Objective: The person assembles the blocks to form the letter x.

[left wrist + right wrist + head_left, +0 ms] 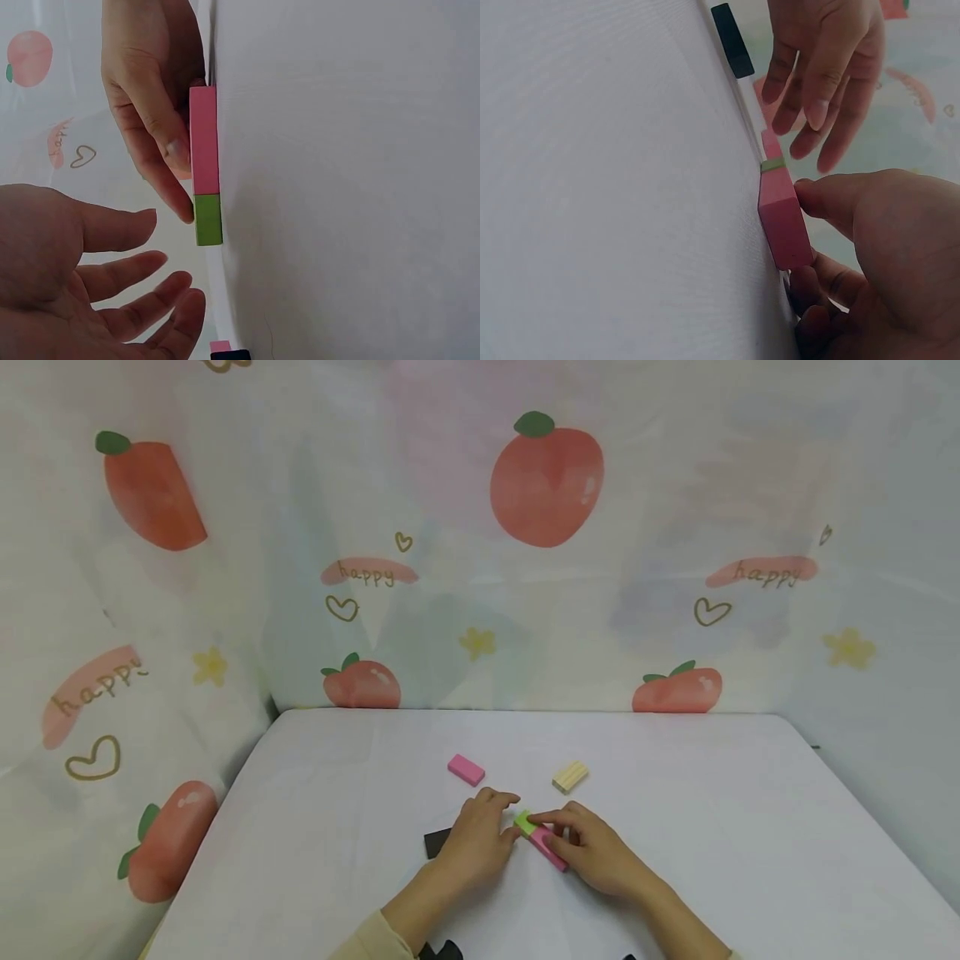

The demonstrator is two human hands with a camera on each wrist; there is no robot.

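A pink block (550,850) lies slantwise on the white table, its far end against a smaller green block (527,822). My right hand (600,852) pinches the pink block between thumb and fingers, one fingertip reaching to the green one. In the left wrist view the pink block (204,139) and green block (208,220) form one straight line. My left hand (480,835) is just left of the green block, fingers loosely spread and holding nothing. A black block (437,842) lies beside that hand, partly hidden by it.
Farther back on the table (337,777) lie another pink block (467,769) and a pale yellowish ridged block (570,777). Dark objects (442,950) show at the lower edge near the left sleeve. A printed cloth (450,485) hangs behind and beside the table.
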